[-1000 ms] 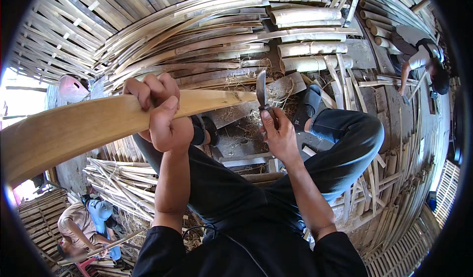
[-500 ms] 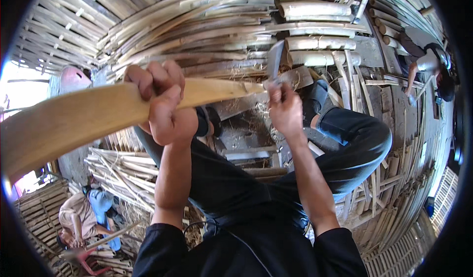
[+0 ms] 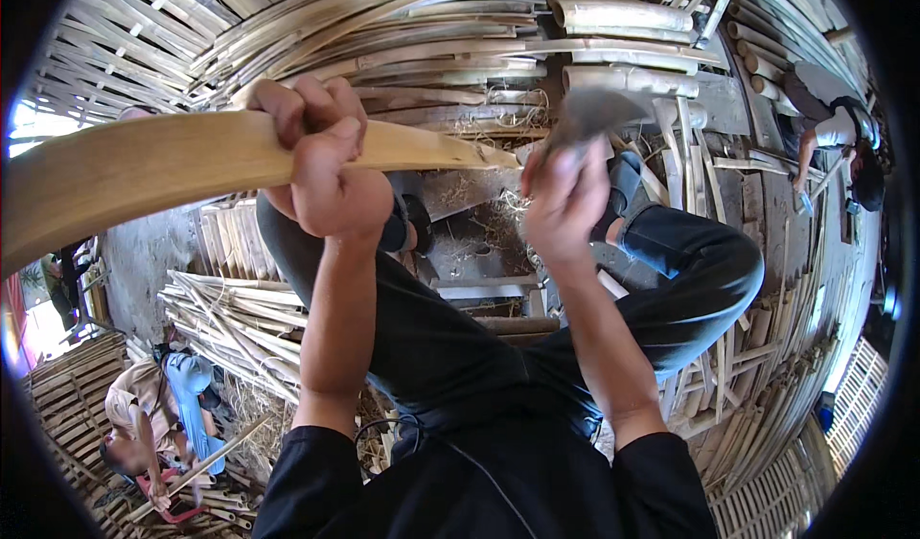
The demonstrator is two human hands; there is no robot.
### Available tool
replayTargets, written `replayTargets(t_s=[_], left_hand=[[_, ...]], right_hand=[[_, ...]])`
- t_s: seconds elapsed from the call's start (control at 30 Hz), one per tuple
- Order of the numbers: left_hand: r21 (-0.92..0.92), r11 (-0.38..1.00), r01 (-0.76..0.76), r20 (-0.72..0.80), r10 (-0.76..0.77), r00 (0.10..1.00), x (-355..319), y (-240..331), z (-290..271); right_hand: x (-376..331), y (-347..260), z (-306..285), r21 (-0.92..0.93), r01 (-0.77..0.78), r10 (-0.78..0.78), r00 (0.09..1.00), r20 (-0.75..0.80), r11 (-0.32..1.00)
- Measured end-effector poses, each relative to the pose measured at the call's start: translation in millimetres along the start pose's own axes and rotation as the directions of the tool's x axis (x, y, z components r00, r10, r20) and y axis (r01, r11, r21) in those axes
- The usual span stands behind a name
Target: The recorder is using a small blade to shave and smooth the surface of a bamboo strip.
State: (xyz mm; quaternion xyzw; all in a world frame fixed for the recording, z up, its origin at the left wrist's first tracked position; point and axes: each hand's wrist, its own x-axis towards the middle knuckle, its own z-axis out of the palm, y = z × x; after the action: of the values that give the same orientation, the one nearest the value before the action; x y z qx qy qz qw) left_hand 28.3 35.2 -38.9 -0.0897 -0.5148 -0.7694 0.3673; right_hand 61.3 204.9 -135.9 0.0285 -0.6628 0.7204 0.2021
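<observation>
While the left hand (image 3: 321, 170) grips the long pale bamboo slat (image 3: 153, 170), the right hand (image 3: 565, 199) holds a blurred blade (image 3: 586, 113).

The right hand (image 3: 565, 199) has lifted its blurred blade (image 3: 586, 113) from below the bamboo strip (image 3: 192, 160) to the strip's tip, beyond the left hand's (image 3: 321, 170) grip.

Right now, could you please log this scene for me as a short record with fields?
Left hand: gripping a long bamboo slat, held roughly level.
Right hand: closed on a blade, blurred, at the slat's tip.
Setting: bamboo strips piled all around.
Others: a crouching person at lower left, another person at upper right.
</observation>
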Motion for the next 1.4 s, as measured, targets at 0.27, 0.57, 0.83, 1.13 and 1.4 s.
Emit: replayTargets(t_s=[0.27, 0.57, 0.83, 1.13, 1.4], left_hand=[[0.078, 0.997, -0.016, -0.006, 0.016, 1.0, -3.8, 7.2, -10.5], [-0.044, 0.995, 0.085, 0.098, -0.081, 0.992, -13.7, -11.3, -18.7], [0.048, 0.999, 0.022, 0.011, -0.022, 1.0, -2.1, 0.2, 4.2], [0.003, 1.0, 0.013, 0.059, -0.013, 0.998, 5.3, 0.9, -20.2], [-0.133, 0.982, 0.131, 0.181, -0.106, 0.978, 2.7, -30.9, -29.0]], right_hand=[[17.5, 12.1, -2.0, -0.383, -0.173, 0.247, 0.957, 0.155, 0.908], [-27.8, 141.9, -56.8, -0.796, -0.315, 0.615, 0.783, 0.089, 0.516], [13.4, -13.3, -7.5, 0.246, -0.113, 0.089, 0.99, 0.106, 0.962], [-5.7, 69.9, -27.7, -0.602, -0.335, 0.552, 0.805, 0.217, 0.725], [-14.3, 118.3, -39.1, -0.847, -0.283, 0.693, 0.708, 0.132, 0.45]])
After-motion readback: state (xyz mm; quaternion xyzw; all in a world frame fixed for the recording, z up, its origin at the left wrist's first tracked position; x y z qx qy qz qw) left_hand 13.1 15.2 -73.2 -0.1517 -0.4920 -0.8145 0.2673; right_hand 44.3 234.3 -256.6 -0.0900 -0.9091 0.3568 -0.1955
